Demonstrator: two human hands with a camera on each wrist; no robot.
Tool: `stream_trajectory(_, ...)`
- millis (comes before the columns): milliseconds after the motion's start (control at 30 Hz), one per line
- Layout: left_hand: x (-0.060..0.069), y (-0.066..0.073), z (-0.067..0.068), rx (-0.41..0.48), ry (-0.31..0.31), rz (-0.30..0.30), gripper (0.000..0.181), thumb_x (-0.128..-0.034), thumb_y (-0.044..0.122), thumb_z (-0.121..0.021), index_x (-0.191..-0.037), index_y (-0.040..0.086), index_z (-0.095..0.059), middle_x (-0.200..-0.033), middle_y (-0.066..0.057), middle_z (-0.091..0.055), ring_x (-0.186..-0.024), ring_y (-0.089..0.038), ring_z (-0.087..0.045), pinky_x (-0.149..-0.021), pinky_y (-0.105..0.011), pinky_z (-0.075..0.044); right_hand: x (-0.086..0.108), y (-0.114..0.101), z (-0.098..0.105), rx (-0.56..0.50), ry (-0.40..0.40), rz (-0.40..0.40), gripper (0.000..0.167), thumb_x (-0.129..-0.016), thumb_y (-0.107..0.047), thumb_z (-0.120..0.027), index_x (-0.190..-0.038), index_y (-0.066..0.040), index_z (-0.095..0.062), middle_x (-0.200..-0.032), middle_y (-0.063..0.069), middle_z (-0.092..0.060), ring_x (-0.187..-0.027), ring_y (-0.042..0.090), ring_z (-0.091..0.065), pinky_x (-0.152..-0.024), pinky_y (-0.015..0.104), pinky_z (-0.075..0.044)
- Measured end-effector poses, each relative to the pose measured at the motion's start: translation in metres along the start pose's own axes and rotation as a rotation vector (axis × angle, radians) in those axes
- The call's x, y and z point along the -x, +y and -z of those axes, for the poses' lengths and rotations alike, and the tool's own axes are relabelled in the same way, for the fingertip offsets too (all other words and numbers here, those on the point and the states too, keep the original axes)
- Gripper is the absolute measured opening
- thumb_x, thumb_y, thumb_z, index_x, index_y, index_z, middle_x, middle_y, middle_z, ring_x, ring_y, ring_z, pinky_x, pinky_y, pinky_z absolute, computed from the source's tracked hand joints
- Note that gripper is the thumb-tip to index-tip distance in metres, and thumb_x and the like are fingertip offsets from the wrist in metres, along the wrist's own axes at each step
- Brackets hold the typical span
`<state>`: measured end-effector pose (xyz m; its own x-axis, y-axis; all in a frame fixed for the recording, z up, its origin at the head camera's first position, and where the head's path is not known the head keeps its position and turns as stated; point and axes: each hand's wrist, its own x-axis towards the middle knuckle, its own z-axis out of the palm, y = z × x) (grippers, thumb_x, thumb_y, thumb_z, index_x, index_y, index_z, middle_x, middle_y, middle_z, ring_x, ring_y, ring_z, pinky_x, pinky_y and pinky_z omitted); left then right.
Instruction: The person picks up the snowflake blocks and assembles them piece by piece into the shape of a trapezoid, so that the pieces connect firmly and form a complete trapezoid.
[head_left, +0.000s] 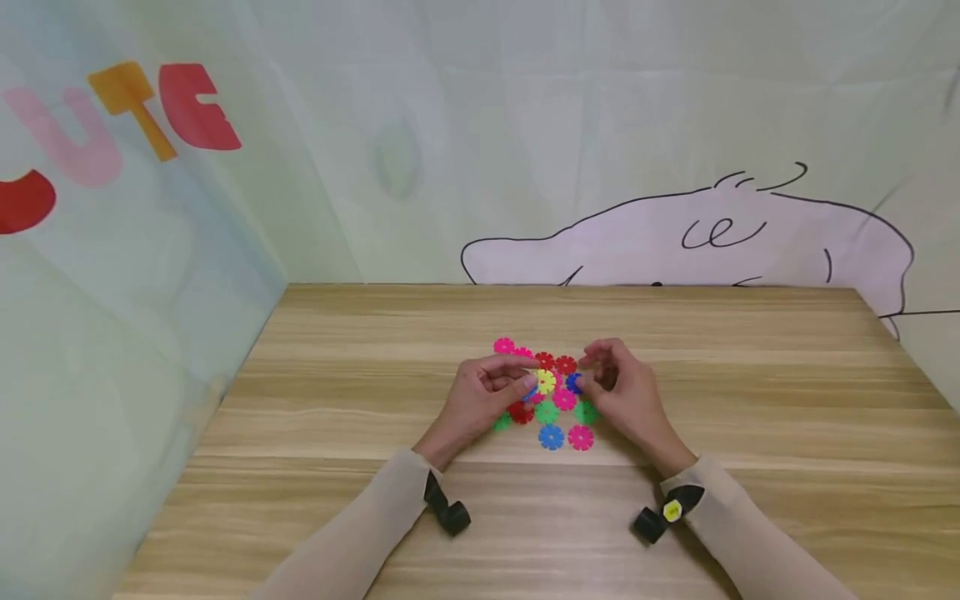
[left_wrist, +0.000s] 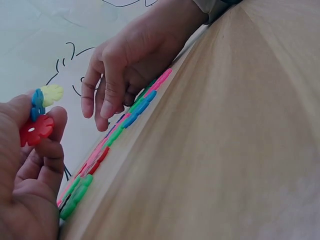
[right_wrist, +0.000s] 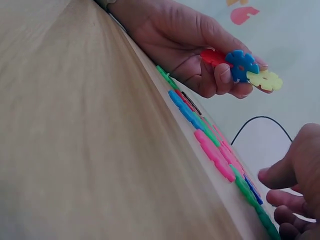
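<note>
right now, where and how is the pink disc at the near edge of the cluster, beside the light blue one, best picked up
The right hand should probably pinch the pink disc by its notched rim, coming from the near side: it's thin and lies flat, with bare table there, while other discs crowd its far side.

Wood-grain table (head_left: 345, 367) before a pale backdrop (head_left: 480, 100) with coloured letters (head_left: 123, 87) and cartoon outline (head_left: 637, 242).

Both forearms (head_left: 360, 521) are slanting toward the far edge of the tabletop (head_left: 375, 333). The left hand (head_left: 477, 397) is pinching thumb to fingers; the right hand (head_left: 628, 400) is hovering, fingers bending loosely.
</note>
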<state>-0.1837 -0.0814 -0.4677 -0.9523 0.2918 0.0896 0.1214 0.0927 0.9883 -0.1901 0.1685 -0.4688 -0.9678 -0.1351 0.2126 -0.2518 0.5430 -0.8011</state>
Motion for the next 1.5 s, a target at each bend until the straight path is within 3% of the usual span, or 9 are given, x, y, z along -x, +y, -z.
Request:
stream_trajectory(200, 0.0017, 0.0003, -0.0026, 0.012, -0.005, -0.006, 0.027, -0.1011, 0.027, -0.077, -0.125, 0.015, -0.08, -0.115, -0.008, -0.081, -0.087, -0.012, -0.072, -0.078, -0.019, -0.061, 0.0037, -0.0004, 0.0007, 0.136, -0.061, 0.035, 0.045, -0.092, -0.007, -0.079, -0.132, -0.004, -0.059, -0.117, 0.01, -0.074, -0.098, 0.025, -0.062, -0.089, 0.038, -0.052)
stream_trajectory(333, 0.0026, 0.001, -0.0027, 0.014, -0.007, -0.011, 0.027, -0.1013, 0.027, -0.077, -0.125, 0.014, -0.08, -0.117, -0.008, -0.082, -0.089, -0.011, -0.073, -0.081, -0.02, -0.062, 0.004, -0.0009, -0.0013, 0.116, -0.065, 0.054, 0.045, -0.092, -0.003, -0.078, -0.133, -0.003, -0.06, -0.116, 0.012, -0.073, -0.106, 0.029, -0.067, -0.098, 0.048, -0.056)
stream_trajectory(433, 0.0023, 0.0019, -0.0015, 0.014, -0.009, -0.026, 0.026, -0.1016, 0.025, -0.076, -0.125, 0.014, -0.08, -0.117, -0.01, -0.082, -0.09, -0.011, -0.075, -0.082, -0.021, -0.062, 0.0026, -0.0005, -0.0022, 0.085, -0.054, 0.064, 0.043, -0.093, -0.001, -0.078, -0.132, -0.004, -0.06, -0.113, 0.011, -0.074, -0.103, 0.026, -0.068, -0.096, 0.044, -0.058)
stream_trajectory(600, -0.0012, 0.0039, -0.0001, 0.007, 0.003, -0.028, 0.025, -0.102, 0.025, -0.076, -0.125, 0.015, -0.08, -0.115, -0.009, -0.082, -0.089, -0.012, -0.076, -0.082, -0.022, -0.063, -0.0006, 0.0011, -0.0023, -0.024, -0.016, 0.062, 0.035, -0.096, -0.002, -0.077, -0.128, -0.005, -0.063, -0.107, 0.011, -0.073, -0.094, 0.02, -0.066, -0.085, 0.024, -0.055)
stream_trajectory(733, -0.0036, 0.0034, -0.0007, 0.001, 0.0, -0.022, 0.024, -0.1026, 0.025, -0.075, -0.124, 0.015, -0.08, -0.111, -0.01, -0.081, -0.084, -0.011, -0.074, -0.078, -0.021, -0.062, -0.0006, 0.0002, -0.0018, -0.169, 0.016, 0.066, 0.03, -0.096, -0.006, -0.08, -0.124, -0.003, -0.068, -0.107, 0.014, -0.076, -0.093, 0.012, -0.068, -0.083, 0.015, -0.056)
stream_trajectory(933, -0.0004, 0.0019, -0.0005, 0.037, -0.025, -0.046, 0.022, -0.1032, 0.018, -0.074, -0.123, 0.01, -0.079, -0.097, -0.021, -0.077, -0.067, -0.009, -0.071, -0.066, -0.019, -0.056, 0.0017, -0.0008, -0.0028, -0.343, 0.016, 0.15, 0.022, -0.094, -0.003, -0.081, -0.116, -0.002, -0.076, -0.104, 0.012, -0.08, -0.088, 0.006, -0.071, -0.076, 0.018, -0.054)
stream_trajectory(1133, 0.0014, 0.0013, 0.0005, 0.04, -0.048, -0.053, 0.021, -0.1025, 0.015, -0.074, -0.121, 0.009, -0.079, -0.093, -0.008, -0.077, -0.064, -0.008, -0.068, -0.063, -0.018, -0.053, 0.0032, -0.0016, -0.0053, -0.429, 0.011, 0.201, 0.02, -0.092, 0.003, -0.08, -0.112, 0.0, -0.078, -0.099, -0.01, -0.081, -0.089, 0.007, -0.074, -0.079, 0.02, -0.056)
stream_trajectory(1300, 0.0016, 0.0011, 0.0009, 0.073, -0.076, -0.028, 0.02, -0.1025, 0.014, -0.074, -0.121, 0.007, -0.078, -0.096, -0.001, -0.079, -0.065, -0.011, -0.075, -0.067, -0.019, -0.059, 0.0034, -0.0028, -0.0074, -0.492, -0.011, 0.248, 0.019, -0.09, 0.009, -0.08, -0.109, 0.007, -0.078, -0.099, -0.011, -0.082, -0.092, 0.007, -0.076, -0.084, 0.021, -0.058)
stream_trajectory(1500, 0.0011, 0.0012, 0.0013, 0.107, -0.106, -0.004, 0.021, -0.1029, 0.014, -0.073, -0.121, 0.005, -0.077, -0.099, -0.006, -0.082, -0.066, -0.013, -0.077, -0.07, -0.024, -0.064, 0.0027, -0.0036, -0.0073, -0.524, -0.025, 0.299, 0.016, -0.089, 0.005, -0.081, -0.103, 0.011, -0.078, -0.098, -0.014, -0.083, -0.093, 0.007, -0.077, -0.088, 0.021, -0.061)
